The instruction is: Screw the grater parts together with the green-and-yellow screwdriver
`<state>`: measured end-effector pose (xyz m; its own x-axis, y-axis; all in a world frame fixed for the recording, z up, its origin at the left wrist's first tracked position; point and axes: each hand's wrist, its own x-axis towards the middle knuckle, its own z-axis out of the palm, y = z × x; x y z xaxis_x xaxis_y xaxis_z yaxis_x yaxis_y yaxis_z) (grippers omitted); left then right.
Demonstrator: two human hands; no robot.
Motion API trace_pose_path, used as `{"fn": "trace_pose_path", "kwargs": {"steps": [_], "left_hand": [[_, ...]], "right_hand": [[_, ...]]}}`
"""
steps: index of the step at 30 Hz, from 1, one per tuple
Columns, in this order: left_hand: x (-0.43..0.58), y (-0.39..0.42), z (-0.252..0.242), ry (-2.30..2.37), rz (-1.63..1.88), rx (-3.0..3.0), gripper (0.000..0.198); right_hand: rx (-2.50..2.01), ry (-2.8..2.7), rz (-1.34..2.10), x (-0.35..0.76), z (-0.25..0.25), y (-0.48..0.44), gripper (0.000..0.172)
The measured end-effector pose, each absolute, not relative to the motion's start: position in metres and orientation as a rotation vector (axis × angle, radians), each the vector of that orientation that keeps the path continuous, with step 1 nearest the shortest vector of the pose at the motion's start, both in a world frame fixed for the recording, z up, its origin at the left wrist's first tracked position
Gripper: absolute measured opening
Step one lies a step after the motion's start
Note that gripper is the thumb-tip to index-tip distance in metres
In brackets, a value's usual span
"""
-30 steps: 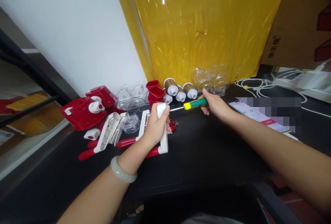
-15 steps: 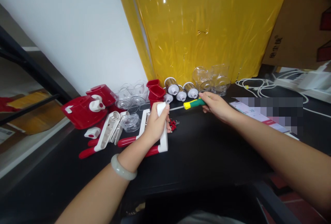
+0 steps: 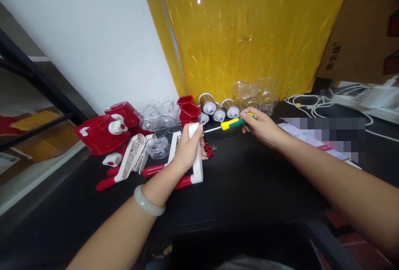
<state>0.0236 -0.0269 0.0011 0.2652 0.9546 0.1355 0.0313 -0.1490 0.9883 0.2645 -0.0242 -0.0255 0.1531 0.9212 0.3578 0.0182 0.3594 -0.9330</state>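
My left hand (image 3: pixel 188 147) is closed around a white crank handle (image 3: pixel 197 170) with a red grip, holding it above the black table. In my right hand (image 3: pixel 256 126) is a screwdriver (image 3: pixel 233 123) with a green and yellow handle. Its metal shaft points left, and the tip meets the upper end of the white arm beside my left thumb; the exact contact is hidden. Under my left fingers lie small red parts (image 3: pixel 209 150). Another white handle with a red grip (image 3: pixel 153 170) lies just left of that hand.
Red housings (image 3: pixel 101 136), white handle halves (image 3: pixel 131 157) and a clear cap (image 3: pixel 158 148) sit at left. Behind my hands stand red hoppers (image 3: pixel 189 113), metal grater drums (image 3: pixel 207 103) and clear plastic parts (image 3: pixel 264 91). A phone (image 3: pixel 314 140) and white cables (image 3: pixel 324 102) lie at right.
The screwdriver handle has turned slightly in my right fingers, showing more yellow near its end. My left hand and the crank handle stay nearly in place.
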Motion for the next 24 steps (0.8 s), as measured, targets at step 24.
{"fn": "trace_pose_path", "kwargs": {"steps": [24], "left_hand": [[0.018,-0.034,-0.007,1.028,1.174,1.834,0.036]], "right_hand": [[-1.278,-1.234,0.862,0.266,-0.022,-0.029,0.058]]}}
